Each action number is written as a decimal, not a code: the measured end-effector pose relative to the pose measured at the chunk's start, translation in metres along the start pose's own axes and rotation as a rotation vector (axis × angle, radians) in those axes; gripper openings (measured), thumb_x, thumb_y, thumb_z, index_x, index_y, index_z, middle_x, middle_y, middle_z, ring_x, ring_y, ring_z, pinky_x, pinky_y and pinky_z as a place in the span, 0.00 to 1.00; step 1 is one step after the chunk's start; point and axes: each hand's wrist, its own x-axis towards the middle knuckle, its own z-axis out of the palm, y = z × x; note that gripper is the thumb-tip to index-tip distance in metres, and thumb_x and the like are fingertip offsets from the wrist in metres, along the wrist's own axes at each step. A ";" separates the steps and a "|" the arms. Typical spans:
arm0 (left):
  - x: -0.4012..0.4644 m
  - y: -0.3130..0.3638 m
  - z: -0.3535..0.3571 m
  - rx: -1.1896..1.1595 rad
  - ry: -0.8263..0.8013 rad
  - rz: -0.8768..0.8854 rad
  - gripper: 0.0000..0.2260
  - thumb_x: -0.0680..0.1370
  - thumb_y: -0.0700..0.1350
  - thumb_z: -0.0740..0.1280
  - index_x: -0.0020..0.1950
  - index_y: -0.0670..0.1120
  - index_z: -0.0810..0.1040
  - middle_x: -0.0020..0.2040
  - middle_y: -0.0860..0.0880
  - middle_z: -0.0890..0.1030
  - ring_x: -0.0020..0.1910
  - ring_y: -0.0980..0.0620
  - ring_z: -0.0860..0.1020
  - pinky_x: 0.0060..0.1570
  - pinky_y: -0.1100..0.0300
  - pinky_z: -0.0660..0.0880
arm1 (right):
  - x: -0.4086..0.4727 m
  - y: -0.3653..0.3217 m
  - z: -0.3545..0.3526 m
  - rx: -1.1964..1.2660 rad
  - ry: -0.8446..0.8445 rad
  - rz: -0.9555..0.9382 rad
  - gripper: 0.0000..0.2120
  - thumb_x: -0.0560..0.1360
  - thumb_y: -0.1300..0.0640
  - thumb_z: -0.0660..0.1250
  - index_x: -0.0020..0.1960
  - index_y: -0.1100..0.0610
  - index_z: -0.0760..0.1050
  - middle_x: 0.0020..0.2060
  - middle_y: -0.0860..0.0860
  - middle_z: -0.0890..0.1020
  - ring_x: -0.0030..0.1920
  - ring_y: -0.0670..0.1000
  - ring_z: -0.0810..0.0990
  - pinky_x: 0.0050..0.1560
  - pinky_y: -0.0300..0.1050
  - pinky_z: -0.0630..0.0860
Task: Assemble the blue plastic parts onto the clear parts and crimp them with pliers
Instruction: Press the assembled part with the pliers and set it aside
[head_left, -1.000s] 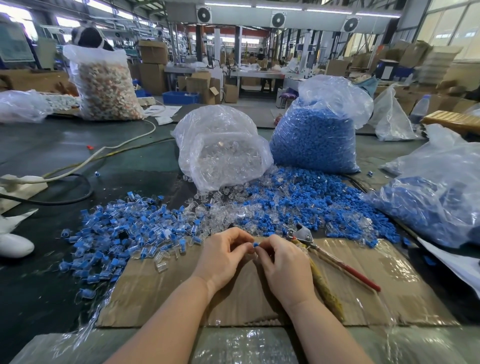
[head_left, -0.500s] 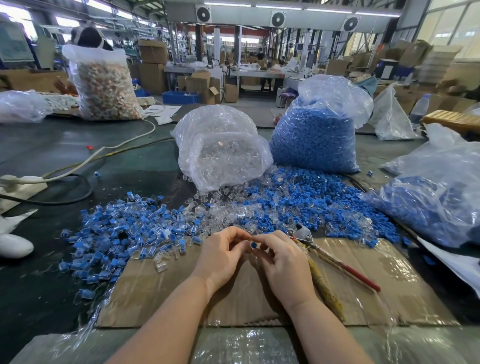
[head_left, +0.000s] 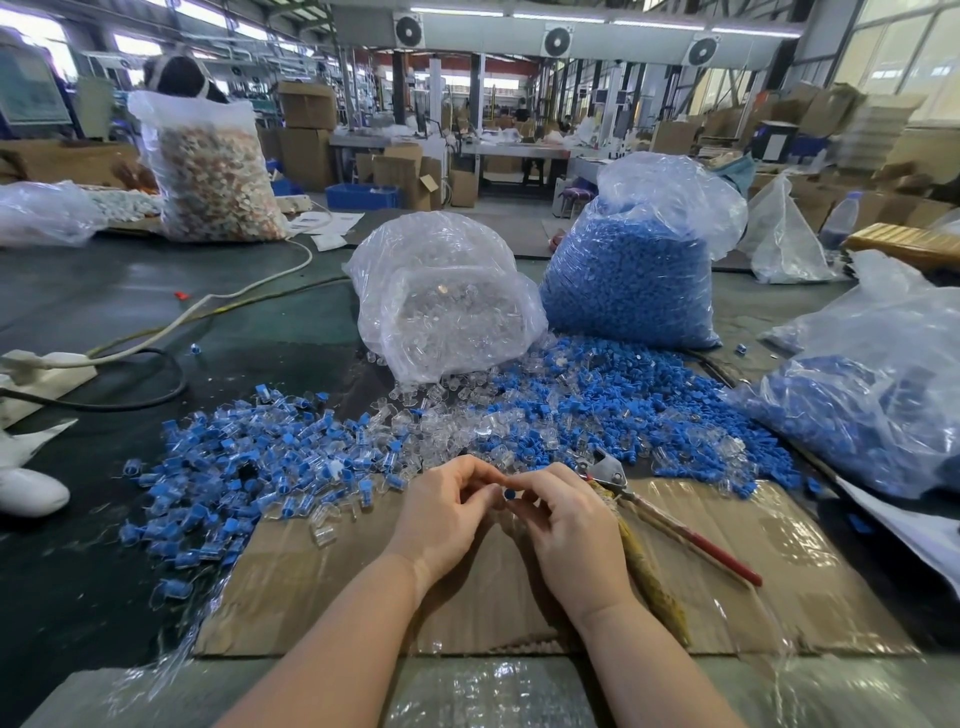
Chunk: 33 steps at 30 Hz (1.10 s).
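Observation:
My left hand (head_left: 447, 512) and my right hand (head_left: 566, 525) meet over the cardboard sheet (head_left: 779, 566), fingertips together. Between them they pinch a small blue plastic part (head_left: 509, 493); any clear part under it is hidden by the fingers. The pliers (head_left: 639, 499), with one red handle and one wrapped handle, lie on the cardboard just right of my right hand. Loose blue parts (head_left: 613, 405) and clear parts (head_left: 457, 421) are piled beyond my hands. A heap of assembled blue-and-clear pieces (head_left: 249, 457) spreads to the left.
A bag of clear parts (head_left: 441, 312) and a bag of blue parts (head_left: 628, 275) stand behind the piles. Another bag of blue pieces (head_left: 872, 410) lies at right. Cables (head_left: 156, 332) cross the dark table at left, near a tall bag (head_left: 213, 182).
My hands have stayed together over the cardboard, shifting only slightly; the blue part shows more plainly between my fingertips now.

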 end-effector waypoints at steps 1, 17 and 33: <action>0.000 0.000 0.000 0.000 -0.001 -0.001 0.06 0.76 0.38 0.66 0.45 0.49 0.79 0.40 0.51 0.83 0.39 0.58 0.81 0.44 0.67 0.77 | 0.000 0.000 0.000 -0.001 0.001 -0.001 0.06 0.72 0.58 0.70 0.50 0.54 0.81 0.42 0.46 0.80 0.44 0.48 0.77 0.45 0.42 0.74; -0.002 0.004 -0.001 0.046 -0.006 0.012 0.04 0.74 0.39 0.69 0.46 0.48 0.79 0.42 0.49 0.82 0.42 0.55 0.81 0.44 0.67 0.77 | -0.001 0.001 0.000 -0.028 0.033 -0.039 0.06 0.70 0.57 0.72 0.47 0.55 0.81 0.40 0.46 0.81 0.43 0.48 0.78 0.44 0.41 0.74; 0.001 0.001 -0.001 0.032 0.022 -0.003 0.05 0.74 0.40 0.69 0.44 0.50 0.77 0.41 0.52 0.80 0.40 0.58 0.78 0.41 0.73 0.73 | -0.008 0.015 -0.040 -0.666 -0.243 0.572 0.31 0.76 0.35 0.52 0.73 0.50 0.57 0.71 0.53 0.63 0.71 0.56 0.61 0.68 0.59 0.59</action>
